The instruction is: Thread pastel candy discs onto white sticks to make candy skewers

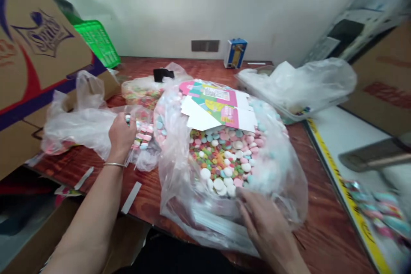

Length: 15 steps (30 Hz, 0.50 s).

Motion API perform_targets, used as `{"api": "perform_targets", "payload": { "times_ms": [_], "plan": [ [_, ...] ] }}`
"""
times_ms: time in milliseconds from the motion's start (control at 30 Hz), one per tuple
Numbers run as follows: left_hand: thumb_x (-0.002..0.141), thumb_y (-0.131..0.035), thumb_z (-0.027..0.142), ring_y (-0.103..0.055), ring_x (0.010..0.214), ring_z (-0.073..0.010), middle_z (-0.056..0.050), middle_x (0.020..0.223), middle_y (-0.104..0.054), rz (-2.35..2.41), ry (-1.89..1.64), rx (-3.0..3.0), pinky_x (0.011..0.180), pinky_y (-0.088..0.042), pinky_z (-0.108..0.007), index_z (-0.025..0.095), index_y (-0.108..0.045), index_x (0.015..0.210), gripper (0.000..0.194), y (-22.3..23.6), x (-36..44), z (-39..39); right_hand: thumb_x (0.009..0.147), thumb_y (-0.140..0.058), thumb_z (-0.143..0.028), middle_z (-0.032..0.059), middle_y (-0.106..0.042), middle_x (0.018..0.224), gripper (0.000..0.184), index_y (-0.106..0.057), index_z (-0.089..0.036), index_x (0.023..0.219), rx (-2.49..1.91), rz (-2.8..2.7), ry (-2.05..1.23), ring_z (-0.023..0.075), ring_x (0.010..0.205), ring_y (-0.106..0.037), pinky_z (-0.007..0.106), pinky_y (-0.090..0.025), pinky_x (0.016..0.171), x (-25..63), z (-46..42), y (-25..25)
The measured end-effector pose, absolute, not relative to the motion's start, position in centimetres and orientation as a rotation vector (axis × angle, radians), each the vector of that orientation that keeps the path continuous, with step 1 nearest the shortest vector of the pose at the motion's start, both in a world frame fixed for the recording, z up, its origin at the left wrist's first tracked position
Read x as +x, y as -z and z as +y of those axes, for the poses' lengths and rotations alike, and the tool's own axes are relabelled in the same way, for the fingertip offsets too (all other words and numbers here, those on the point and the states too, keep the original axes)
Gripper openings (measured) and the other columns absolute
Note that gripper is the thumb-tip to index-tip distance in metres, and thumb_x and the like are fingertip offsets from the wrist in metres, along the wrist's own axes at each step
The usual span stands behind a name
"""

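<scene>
A large clear plastic bag [178, 188] lies wide on the table, full of pastel disc candies [221, 184] and small multicoloured ring candies [212, 156]. Printed cards [221, 107] rest on top of the candies. My right hand [266, 218], smeared by motion, is at the bag's near edge with its fingertips beside the white discs; whether it holds any is unclear. To the left, my left hand [121, 135] is closed, with something small and striped showing at its fingers. Beside it are wrapped pastel candies [144, 135] in clear plastic.
A cardboard box [41, 51] leans in at the left, before a green basket [98, 43]. Behind are another candy bag [141, 90] and a blue-and-white box [235, 53]. A plastic-lined tub [295, 111] stands at right, and a metal scoop [372, 154] lies beyond the yellow strip [340, 180].
</scene>
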State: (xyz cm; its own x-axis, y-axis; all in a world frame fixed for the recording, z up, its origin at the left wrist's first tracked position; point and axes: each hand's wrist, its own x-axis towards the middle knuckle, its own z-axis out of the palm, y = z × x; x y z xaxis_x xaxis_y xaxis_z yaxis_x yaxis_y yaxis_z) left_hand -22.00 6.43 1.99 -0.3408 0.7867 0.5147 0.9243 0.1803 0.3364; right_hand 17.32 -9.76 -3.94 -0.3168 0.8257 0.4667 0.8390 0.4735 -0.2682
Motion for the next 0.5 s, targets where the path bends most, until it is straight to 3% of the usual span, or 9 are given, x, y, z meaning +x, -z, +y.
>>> {"api": "perform_targets", "payload": {
  "times_ms": [100,167,267,400,500],
  "plan": [
    [0.092,-0.043,0.037,-0.056,0.104,-0.0333,-0.016,0.098,-0.062,-2.227,0.708,-1.673,0.083,-0.04,-0.043,0.008,-0.061,0.097,0.035,0.8,-21.6,6.7,0.095,-0.041,-0.022,0.0037,-0.069,0.086,0.024,-0.063,-0.018,0.103,-1.413,-2.256,0.033,0.0184,0.081,-0.062,0.033,-0.041,0.078,17.0,-12.4,5.7],
    [0.094,-0.039,0.038,-0.054,0.107,-0.0349,-0.019,0.103,-0.061,-2.203,0.637,-1.647,0.083,-0.04,-0.044,0.007,-0.062,0.101,0.039,1.5,-21.1,6.6,0.094,-0.042,-0.02,0.0023,-0.068,0.083,0.022,-0.064,-0.021,0.096,-1.477,-2.258,0.015,0.0182,0.077,-0.059,0.036,-0.037,0.08,16.7,-13.9,6.4],
    [0.091,-0.047,0.037,-0.055,0.107,-0.0342,-0.021,0.111,-0.06,-2.184,0.641,-1.618,0.083,-0.042,-0.045,0.005,-0.06,0.111,0.04,1.1,-20.5,6.5,0.093,-0.043,-0.02,0.0029,-0.069,0.087,0.023,-0.065,-0.021,0.101,-1.523,-2.23,0.001,0.018,0.079,-0.057,0.035,-0.036,0.081,16.9,-15.6,7.0],
    [0.091,-0.051,0.033,-0.056,0.108,-0.0275,-0.014,0.111,-0.063,-1.952,1.115,-1.691,0.091,-0.045,-0.046,0.005,-0.06,0.112,0.036,-1.4,-18.3,4.6,0.094,-0.042,-0.019,0.0061,-0.068,0.094,0.027,-0.062,-0.017,0.113,-1.491,-2.219,-0.084,0.0175,0.088,-0.059,0.032,-0.039,0.081,17.6,-16.5,7.1],
    [0.093,-0.049,0.026,-0.054,0.115,-0.023,-0.006,0.116,-0.062,-1.621,1.499,-1.747,0.096,-0.045,-0.045,0.012,-0.06,0.114,0.027,-4.0,-14.4,0.1,0.094,-0.041,-0.018,0.007,-0.068,0.093,0.027,-0.061,-0.015,0.113,-1.47,-2.207,-0.126,0.0181,0.087,-0.059,0.032,-0.041,0.079,17.6,-16.4,7.0]
  ]
}}
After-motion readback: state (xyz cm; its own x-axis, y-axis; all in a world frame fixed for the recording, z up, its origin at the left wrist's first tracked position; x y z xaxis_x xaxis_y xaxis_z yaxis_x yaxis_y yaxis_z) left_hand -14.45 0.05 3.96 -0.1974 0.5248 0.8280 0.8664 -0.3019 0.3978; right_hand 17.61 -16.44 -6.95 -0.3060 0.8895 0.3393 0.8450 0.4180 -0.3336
